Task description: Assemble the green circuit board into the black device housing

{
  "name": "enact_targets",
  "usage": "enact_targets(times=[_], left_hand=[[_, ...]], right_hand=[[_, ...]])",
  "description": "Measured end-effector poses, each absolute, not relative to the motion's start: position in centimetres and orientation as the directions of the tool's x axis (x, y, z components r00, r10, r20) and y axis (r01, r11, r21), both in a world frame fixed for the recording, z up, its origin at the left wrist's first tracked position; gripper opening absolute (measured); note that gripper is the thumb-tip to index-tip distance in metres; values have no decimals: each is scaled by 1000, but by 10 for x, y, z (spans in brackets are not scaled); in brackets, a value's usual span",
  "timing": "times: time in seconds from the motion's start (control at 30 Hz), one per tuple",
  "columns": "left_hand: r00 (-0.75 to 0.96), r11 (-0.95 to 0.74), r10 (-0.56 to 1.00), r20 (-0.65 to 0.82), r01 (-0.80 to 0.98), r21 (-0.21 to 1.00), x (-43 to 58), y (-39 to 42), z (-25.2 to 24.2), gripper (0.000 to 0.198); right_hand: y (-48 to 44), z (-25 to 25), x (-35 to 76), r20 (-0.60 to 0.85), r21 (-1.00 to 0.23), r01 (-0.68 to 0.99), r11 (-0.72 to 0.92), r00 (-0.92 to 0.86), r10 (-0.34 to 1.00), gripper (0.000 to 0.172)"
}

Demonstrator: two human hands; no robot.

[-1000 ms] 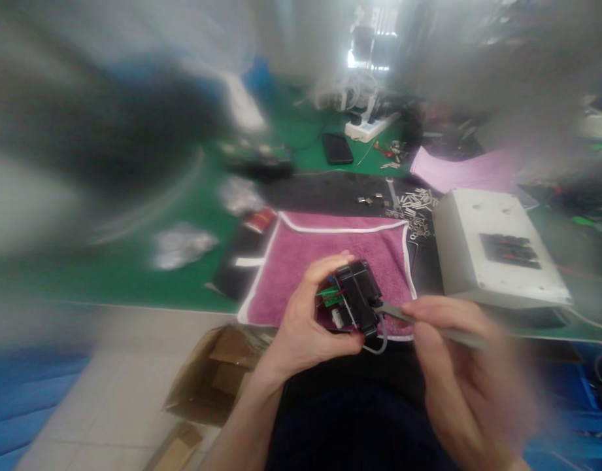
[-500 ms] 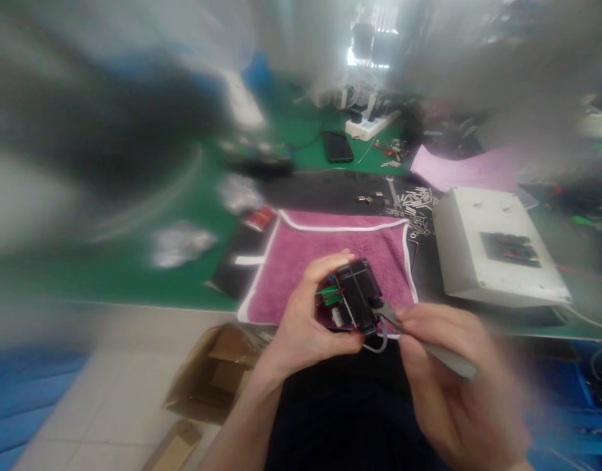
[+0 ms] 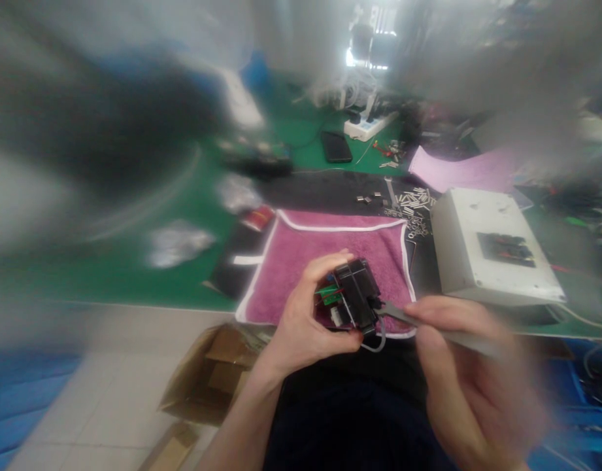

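Black plastic, a small module [image 3: 355, 297], sits gripped in the left hand [image 3: 304, 320] above the near edge of a magenta towel [image 3: 305, 258]; the thumb runs under its near end and the fingers curl over its far side, so the hand is closed round it; a green board [image 3: 329, 294] with red wires shows at the module's left, between the fingers, and a grey cable [image 3: 379, 337] loops down from its near right corner.

Grey metal tweezers [image 3: 403, 315] are held in the right hand [image 3: 470, 376]; the thumb and forefinger press together on the shaft, though blur hides how the other fingers lie; the tips touch the module's right side, just above where the cable leaves it.

So the module lies to the left of the right hand's fingers and a little farther from the body; its long axis runs away from the person, tilted slightly left, while the tweezers lie nearly crosswise to it, pointing left; the left hand is the nearer, being wrapped round it, and the right reaches it only through the tool.

Beyond the towel small metal parts [image 3: 413, 203] lie scattered on a dark mat; a white box [image 3: 491, 252] stands to the right, and a phone [image 3: 336, 146] lies farther back on the green table [image 3: 134, 281]; a cardboard box [image 3: 207, 379] sits on the floor below the left forearm.
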State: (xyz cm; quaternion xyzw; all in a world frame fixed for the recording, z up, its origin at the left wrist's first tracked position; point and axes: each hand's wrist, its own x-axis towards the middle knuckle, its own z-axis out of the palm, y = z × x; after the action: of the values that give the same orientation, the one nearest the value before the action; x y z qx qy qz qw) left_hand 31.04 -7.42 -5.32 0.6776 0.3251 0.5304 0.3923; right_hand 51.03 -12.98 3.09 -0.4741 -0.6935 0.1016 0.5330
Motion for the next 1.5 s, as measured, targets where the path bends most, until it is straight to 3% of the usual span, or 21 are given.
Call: enact_targets(times=[0.1, 0.23, 0.33, 0.43, 0.5, 0.6, 0.67, 0.77, 0.8, 0.87, 0.93, 1.0, 1.03, 1.1, 1.17, 1.23, 1.3, 1.4, 1.5], left_hand=[[223, -486, 855, 468, 31, 874, 310, -74, -53, 109], [221, -494, 852, 475, 41, 868, 310, -73, -53, 108], [212, -505, 848, 487, 40, 862, 310, -73, -54, 110], [216, -502, 850, 481, 50, 863, 311, -73, -54, 109], [214, -506, 848, 485, 53, 861, 311, -73, -54, 110], [202, -504, 850, 486, 46, 863, 311, -73, -55, 111], [207, -494, 854, 477, 34, 869, 311, -74, -55, 109], [220, -490, 852, 474, 20, 872, 310, -74, -54, 109], [220, -491, 852, 475, 23, 871, 310, -74, -54, 109], [214, -499, 850, 481, 35, 866, 310, -73, -54, 109], [209, -503, 850, 484, 45, 863, 311, -73, -53, 110], [211, -501, 851, 481, 50, 864, 311, -73, -53, 111], [213, -498, 852, 478, 50, 866, 311, -73, -53, 111], [213, -495, 854, 475, 48, 868, 311, -73, -53, 111], [212, -493, 854, 476, 38, 869, 310, -73, -53, 111], [216, -491, 853, 474, 25, 871, 310, -73, -54, 110], [220, -489, 853, 473, 18, 872, 309, -73, -54, 109], [216, -489, 854, 474, 17, 872, 310, -73, -55, 110], [207, -476, 863, 461, 29, 879, 310, -74, -54, 110]], right_hand=[[-130, 32, 511, 674, -543, 560, 625, -153, 723, 38], [-127, 22, 514, 597, -686, 504, 525, -23, 802, 33], [-117, 12, 516, 323, -935, 205, 289, 156, 934, 11], [-108, 6, 518, 31, -986, -158, 55, 148, 988, 16], [-110, 7, 518, 85, -991, -79, 105, 221, 972, 15], [-122, 13, 514, 432, -882, 330, 337, 276, 859, 14], [-131, 18, 511, 580, -751, 474, 461, 137, 803, 26], [-135, 21, 509, 649, -616, 528, 585, -80, 757, 40], [-133, 20, 509, 651, -606, 534, 590, -93, 753, 40], [-128, 15, 510, 574, -733, 468, 494, 34, 818, 30], [-120, 10, 511, 329, -935, 203, 290, 196, 924, 13], [-114, 6, 513, 82, -991, -81, 102, 224, 971, 14], [-113, 6, 513, 43, -989, -129, 74, 227, 973, 16], [-116, 10, 513, 138, -990, 3, 143, 291, 947, 13], [-123, 16, 512, 354, -923, 266, 279, 302, 885, 13], [-131, 22, 510, 530, -796, 440, 415, 177, 829, 21], [-135, 25, 509, 622, -679, 503, 535, 6, 783, 32], [-132, 21, 508, 628, -634, 518, 574, -88, 773, 36], [-121, 13, 510, 393, -899, 274, 341, 161, 905, 14]])
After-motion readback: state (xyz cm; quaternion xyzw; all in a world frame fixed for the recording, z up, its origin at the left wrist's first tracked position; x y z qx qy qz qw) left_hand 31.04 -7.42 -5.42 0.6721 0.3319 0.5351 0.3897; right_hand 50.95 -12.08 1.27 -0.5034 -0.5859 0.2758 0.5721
